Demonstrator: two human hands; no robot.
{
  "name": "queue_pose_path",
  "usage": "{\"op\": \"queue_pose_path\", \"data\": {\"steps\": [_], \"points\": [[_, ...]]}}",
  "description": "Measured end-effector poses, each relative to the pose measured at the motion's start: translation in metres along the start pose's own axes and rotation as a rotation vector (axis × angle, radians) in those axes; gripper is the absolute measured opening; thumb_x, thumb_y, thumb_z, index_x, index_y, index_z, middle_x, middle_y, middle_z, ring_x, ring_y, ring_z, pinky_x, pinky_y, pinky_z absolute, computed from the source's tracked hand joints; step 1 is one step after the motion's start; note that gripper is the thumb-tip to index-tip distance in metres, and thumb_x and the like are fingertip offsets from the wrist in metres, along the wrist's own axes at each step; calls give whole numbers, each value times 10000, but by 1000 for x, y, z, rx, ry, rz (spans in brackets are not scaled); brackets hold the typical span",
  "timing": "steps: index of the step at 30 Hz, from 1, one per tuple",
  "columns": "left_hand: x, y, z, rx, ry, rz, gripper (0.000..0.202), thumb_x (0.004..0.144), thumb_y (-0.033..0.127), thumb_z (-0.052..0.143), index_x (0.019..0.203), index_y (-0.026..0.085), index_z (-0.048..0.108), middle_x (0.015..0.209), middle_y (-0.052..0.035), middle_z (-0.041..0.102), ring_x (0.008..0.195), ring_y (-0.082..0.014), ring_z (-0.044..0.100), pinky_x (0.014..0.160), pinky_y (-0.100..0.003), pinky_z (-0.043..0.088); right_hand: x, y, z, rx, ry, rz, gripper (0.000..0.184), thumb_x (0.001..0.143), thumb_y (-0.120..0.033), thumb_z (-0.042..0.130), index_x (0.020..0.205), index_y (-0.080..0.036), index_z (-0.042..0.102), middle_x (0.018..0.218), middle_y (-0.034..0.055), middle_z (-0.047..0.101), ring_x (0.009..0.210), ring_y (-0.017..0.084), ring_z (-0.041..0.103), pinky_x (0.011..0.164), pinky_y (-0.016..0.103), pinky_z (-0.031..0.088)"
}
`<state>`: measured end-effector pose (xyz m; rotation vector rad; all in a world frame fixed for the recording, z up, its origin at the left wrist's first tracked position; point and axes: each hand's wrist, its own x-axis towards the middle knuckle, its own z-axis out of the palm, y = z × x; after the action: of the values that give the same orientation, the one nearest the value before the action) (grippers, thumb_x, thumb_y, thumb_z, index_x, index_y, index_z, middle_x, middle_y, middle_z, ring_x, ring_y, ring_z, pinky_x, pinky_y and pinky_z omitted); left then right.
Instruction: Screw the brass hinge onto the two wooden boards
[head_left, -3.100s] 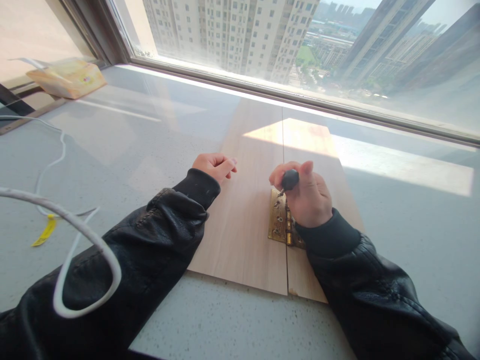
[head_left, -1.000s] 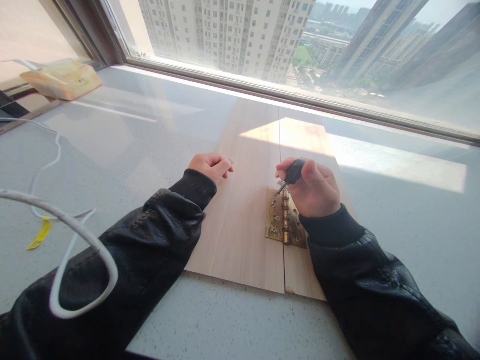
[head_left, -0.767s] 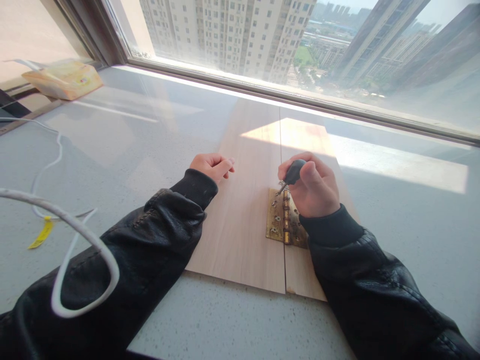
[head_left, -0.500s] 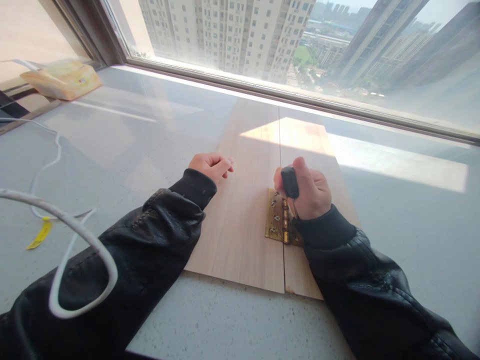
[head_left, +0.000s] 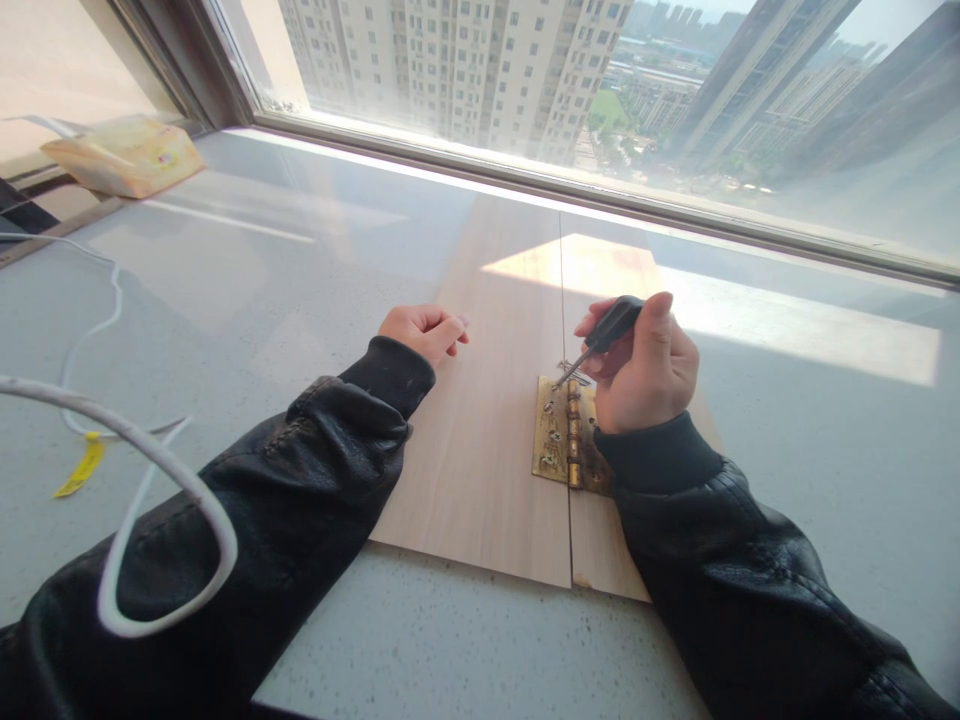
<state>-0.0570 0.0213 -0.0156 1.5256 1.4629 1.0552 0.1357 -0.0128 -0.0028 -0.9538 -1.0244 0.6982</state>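
Two pale wooden boards (head_left: 480, 450) lie side by side on a grey speckled sill. A brass hinge (head_left: 556, 440) spans the seam between them, with screws in its left leaf. My right hand (head_left: 645, 375) is closed round a black-handled screwdriver (head_left: 611, 325), which tilts down to the left; its tip sits at the hinge's top left corner. My left hand (head_left: 424, 330) rests on the left board's edge, fingers curled loosely, holding nothing visible. Both arms wear black leather sleeves.
A white cable (head_left: 135, 470) loops over my left sleeve and trails across the sill, with a yellow tag (head_left: 75, 470) on it. A yellow packet (head_left: 124, 155) lies at the far left. A large window (head_left: 600, 100) runs along the back.
My right hand has swung the screwdriver from upright over the hinge to a leftward tilt, its tip back at the hinge's top left corner. The left hand has stayed put.
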Motion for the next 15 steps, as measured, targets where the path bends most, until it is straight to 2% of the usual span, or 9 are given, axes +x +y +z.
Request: {"op": "queue_pose_path", "data": {"steps": [15], "points": [[0,1,0,-5,-5,-15,295,749,398,585,610,148,660,495,16,558,442,-79,375,471,-236,283,-4,-2,4,-83,-25,-122,393,856,-507,511,690,-186,666,569,6,602,400,81,469,310,227,262]]}}
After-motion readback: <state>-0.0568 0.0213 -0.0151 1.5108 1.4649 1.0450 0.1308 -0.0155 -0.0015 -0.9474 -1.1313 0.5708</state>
